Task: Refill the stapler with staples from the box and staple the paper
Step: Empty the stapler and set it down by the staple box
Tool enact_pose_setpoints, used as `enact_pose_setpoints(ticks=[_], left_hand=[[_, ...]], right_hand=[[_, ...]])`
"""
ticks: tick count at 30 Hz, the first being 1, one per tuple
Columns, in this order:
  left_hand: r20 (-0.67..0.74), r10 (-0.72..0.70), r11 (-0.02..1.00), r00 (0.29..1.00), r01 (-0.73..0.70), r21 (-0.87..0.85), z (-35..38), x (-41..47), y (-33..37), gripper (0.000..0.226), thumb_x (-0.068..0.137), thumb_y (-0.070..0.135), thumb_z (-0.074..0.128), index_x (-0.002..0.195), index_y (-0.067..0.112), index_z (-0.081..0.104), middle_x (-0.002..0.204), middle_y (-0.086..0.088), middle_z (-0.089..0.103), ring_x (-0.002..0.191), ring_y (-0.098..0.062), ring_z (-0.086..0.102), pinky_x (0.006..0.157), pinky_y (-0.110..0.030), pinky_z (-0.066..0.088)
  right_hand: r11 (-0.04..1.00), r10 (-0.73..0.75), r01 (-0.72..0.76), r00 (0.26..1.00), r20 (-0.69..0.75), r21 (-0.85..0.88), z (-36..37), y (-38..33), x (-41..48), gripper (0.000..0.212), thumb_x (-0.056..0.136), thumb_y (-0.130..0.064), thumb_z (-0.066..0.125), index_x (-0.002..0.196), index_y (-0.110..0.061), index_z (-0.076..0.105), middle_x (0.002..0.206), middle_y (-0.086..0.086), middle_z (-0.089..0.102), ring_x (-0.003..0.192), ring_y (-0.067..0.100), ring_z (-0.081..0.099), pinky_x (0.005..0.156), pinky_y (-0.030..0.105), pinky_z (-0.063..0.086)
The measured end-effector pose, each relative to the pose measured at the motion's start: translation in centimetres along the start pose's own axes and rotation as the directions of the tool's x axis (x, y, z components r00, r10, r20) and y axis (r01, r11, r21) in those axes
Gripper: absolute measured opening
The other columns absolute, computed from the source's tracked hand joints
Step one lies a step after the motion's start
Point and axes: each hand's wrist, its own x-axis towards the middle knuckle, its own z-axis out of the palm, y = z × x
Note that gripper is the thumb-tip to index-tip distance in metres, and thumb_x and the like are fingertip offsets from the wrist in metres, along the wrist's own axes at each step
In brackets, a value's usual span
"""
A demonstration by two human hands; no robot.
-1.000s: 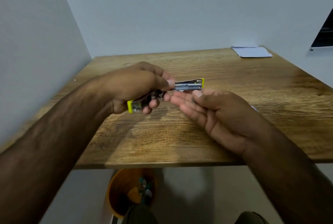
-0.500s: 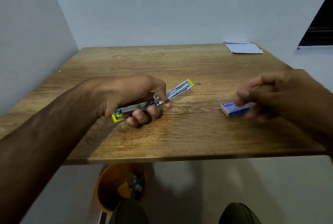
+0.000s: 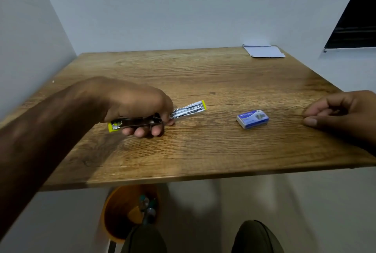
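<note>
The stapler (image 3: pixel 156 116) is gripped in the left hand (image 3: pixel 132 106) at the table's (image 3: pixel 203 151) near left, its metal staple channel opened out and pointing right. The staple box (image 3: pixel 253 119) lies closed at centre right, apart from the right hand (image 3: pixel 341 114), which is loosely curled and holds nothing. The paper (image 3: pixel 263 51) lies at the far right corner. The box is best opened next while the stapler is held level, channel up.

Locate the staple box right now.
Head view: the staple box lies on the table, right of centre, between the stapler in the left hand and the right hand, untouched.
</note>
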Motion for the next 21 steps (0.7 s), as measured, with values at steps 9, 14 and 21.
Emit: enact_pose_setpoints(ticks=[9,14,21], left_hand=[[0.018,-0.014,0.998,1.0,0.013,0.056,-0.3,-0.3,0.7,0.02,0.098,0.012,0.044,0.102,0.004,0.062,0.065,-0.01,0.052,0.043,-0.016,0.049,0.033,-0.02,0.038],[-0.005,0.026,0.994,1.0,-0.025,0.107,-0.5,-1.0,1.4,0.023,0.099,0.008,0.045,0.11,-0.002,0.062,0.067,-0.016,0.051,0.057,-0.026,0.051,0.038,-0.025,0.047],[-0.057,0.088,0.958,0.995,-0.068,0.278,-0.2,-1.3,1.4,0.01,0.1,0.016,0.048,0.108,0.017,0.054,0.078,-0.012,0.06,0.068,-0.024,0.056,0.052,-0.034,0.05]], right_hand=[[0.991,0.081,-0.08,0.997,-0.004,0.107,0.3,-1.3,0.9,0.039,0.049,-0.031,0.092,0.087,-0.024,0.082,0.057,-0.008,0.07,0.053,0.003,0.068,0.048,0.018,0.054],[0.986,0.063,-0.062,0.998,-0.003,0.152,0.6,-2.3,0.4,0.032,0.051,-0.027,0.087,0.082,-0.029,0.081,0.054,-0.011,0.067,0.05,-0.001,0.065,0.061,0.024,0.048],[0.993,-0.014,0.015,1.0,-0.014,0.117,0.5,-1.8,0.7,0.038,0.051,-0.039,0.086,0.088,-0.037,0.079,0.061,-0.008,0.07,0.07,0.015,0.065,0.067,0.029,0.05]])
